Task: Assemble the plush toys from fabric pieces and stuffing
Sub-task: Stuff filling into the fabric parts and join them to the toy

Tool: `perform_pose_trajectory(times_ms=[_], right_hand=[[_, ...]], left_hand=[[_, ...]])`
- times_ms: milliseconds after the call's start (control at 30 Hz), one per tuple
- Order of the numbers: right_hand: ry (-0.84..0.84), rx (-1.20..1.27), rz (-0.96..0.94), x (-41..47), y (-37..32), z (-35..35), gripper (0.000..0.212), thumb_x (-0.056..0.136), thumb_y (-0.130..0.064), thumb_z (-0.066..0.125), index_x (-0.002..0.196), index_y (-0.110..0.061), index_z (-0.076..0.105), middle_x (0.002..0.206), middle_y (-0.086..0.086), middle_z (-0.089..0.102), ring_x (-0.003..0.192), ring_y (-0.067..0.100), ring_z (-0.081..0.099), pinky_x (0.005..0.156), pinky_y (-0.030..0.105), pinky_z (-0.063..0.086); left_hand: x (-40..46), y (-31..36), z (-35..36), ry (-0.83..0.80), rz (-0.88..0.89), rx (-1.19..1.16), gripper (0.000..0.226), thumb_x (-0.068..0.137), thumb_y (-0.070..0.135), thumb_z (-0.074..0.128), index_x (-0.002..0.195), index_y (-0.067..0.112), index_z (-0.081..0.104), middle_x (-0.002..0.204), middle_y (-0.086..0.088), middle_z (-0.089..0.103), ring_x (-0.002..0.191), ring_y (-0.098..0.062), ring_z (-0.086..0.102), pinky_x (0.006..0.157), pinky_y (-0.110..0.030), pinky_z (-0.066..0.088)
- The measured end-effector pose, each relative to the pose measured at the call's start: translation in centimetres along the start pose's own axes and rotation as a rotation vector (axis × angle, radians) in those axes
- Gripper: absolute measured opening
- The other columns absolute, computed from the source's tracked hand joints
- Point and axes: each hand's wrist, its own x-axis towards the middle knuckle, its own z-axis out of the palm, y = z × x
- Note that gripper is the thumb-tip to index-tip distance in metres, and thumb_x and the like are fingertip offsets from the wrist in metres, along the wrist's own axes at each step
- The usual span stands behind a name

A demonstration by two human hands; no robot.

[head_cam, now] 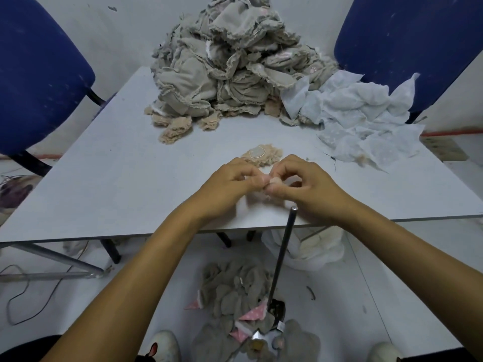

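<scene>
Both hands meet close to the near edge of the table (pixel 109 158). The left hand (pixel 230 178) and right hand (pixel 305 184) have their fingers curled in tight, pinching one small beige piece (pixel 273 182) between them, just above the tabletop. Right behind them lies a tan patch (pixel 262 155), nearly touching the knuckles.

There's plenty of bare table to the left and in the middle. The far end is crowded: a big grey pile (pixel 230 61) stacked high, tan scraps (pixel 175 126) at its foot, and a white fabric heap (pixel 363 121) spreading to the right edge.

A dark rod (pixel 283 254) stands up from the floor just in front of the table edge, its tip right under the right wrist. Around its base on the floor sit grey toys (pixel 235 291) with pink bits. Two blue chairs (pixel 39 69) flank the table by a pale wall, and loose cables (pixel 23 291) lie on the floor at left.
</scene>
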Motion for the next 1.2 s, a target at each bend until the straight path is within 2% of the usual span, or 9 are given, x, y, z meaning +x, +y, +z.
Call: perform_pose_trajectory(times_ms=[200,333,467,600,667,767,867,1100,1200], right_hand=[[-0.019,0.216,0.017,-0.2,-0.4,-0.4,0.026,0.09,-0.037,0.068,0.065,-0.031,0.064,0.057,-0.012,0.057,0.055,0.006,0.051,0.055,0.02,0.043],[0.046,0.208,-0.023,-0.4,-0.6,-0.1,0.024,0.092,-0.033,0.065,0.069,-0.025,0.065,0.064,-0.011,0.06,0.061,0.004,0.055,0.06,0.017,0.045],[-0.015,0.329,0.004,-0.9,-0.7,-0.5,0.014,0.086,-0.019,0.073,0.084,-0.007,0.066,0.076,-0.003,0.065,0.072,0.01,0.061,0.068,0.022,0.05],[0.183,0.258,0.031,-0.6,-0.7,0.6,0.014,0.087,-0.008,0.073,0.081,-0.004,0.06,0.065,0.007,0.064,0.059,0.019,0.063,0.062,0.033,0.053],[0.273,0.201,0.05,-0.3,-0.8,1.3,0.012,0.081,-0.01,0.067,0.081,-0.008,0.055,0.057,0.009,0.058,0.051,0.023,0.06,0.057,0.039,0.05],[0.295,0.141,0.051,-0.2,-0.9,1.4,0.009,0.072,-0.016,0.057,0.079,-0.018,0.05,0.059,0.016,0.056,0.05,0.031,0.055,0.054,0.044,0.048],[0.224,0.031,-0.009,-0.3,-0.9,1.3,0.015,0.072,-0.019,0.057,0.077,-0.03,0.049,0.061,-0.006,0.053,0.054,0.012,0.05,0.057,0.031,0.043],[0.048,0.176,-0.001,0.4,-1.5,0.9,0.032,0.075,0.005,0.056,0.097,-0.018,0.054,0.092,0.0,0.058,0.08,0.016,0.057,0.067,0.036,0.052],[0.13,-0.383,-0.102,2.0,-0.7,-0.3,0.049,0.08,0.007,0.053,0.121,-0.02,0.058,0.13,0.001,0.053,0.115,0.02,0.047,0.095,0.03,0.042]], left_hand=[[0.1,0.4,-0.2,-0.208,-0.057,-0.533,0.015,0.066,0.024,0.073,0.077,0.017,0.067,0.081,0.002,0.059,0.077,-0.009,0.054,0.062,-0.022,0.042],[0.6,0.6,0.9,-0.073,-0.043,-0.578,0.011,0.077,0.01,0.067,0.072,0.017,0.06,0.075,-0.005,0.059,0.07,-0.015,0.053,0.057,-0.024,0.041],[0.7,1.1,1.2,0.222,0.047,-0.232,0.018,0.084,0.0,0.066,0.076,0.013,0.056,0.077,-0.01,0.061,0.059,-0.018,0.06,0.05,-0.029,0.047],[0.3,1.1,2.6,0.428,0.301,0.337,0.019,0.079,0.003,0.062,0.077,0.014,0.046,0.066,0.002,0.05,0.06,-0.015,0.049,0.053,-0.026,0.041],[0.2,0.8,2.9,0.384,0.285,0.279,0.025,0.077,0.002,0.063,0.076,0.015,0.042,0.066,0.006,0.045,0.061,-0.009,0.041,0.057,-0.024,0.036],[0.4,0.8,1.8,0.147,0.06,-0.298,0.03,0.068,0.004,0.066,0.087,0.018,0.047,0.084,0.001,0.052,0.08,-0.012,0.053,0.066,-0.027,0.047],[0.3,0.2,0.7,-0.001,-0.15,-0.656,0.033,0.077,0.015,0.074,0.104,0.018,0.055,0.101,-0.012,0.061,0.087,-0.024,0.064,0.07,-0.036,0.058],[-0.4,-0.5,-0.1,0.175,-0.041,-0.207,0.034,0.088,-0.015,0.058,0.095,0.014,0.073,0.099,-0.023,0.07,0.077,-0.021,0.067,0.068,-0.026,0.058],[-1.0,0.2,-1.8,-0.234,0.006,-0.124,0.043,0.075,-0.009,0.052,0.099,0.016,0.077,0.105,-0.008,0.075,0.101,-0.021,0.067,0.091,-0.029,0.054]])
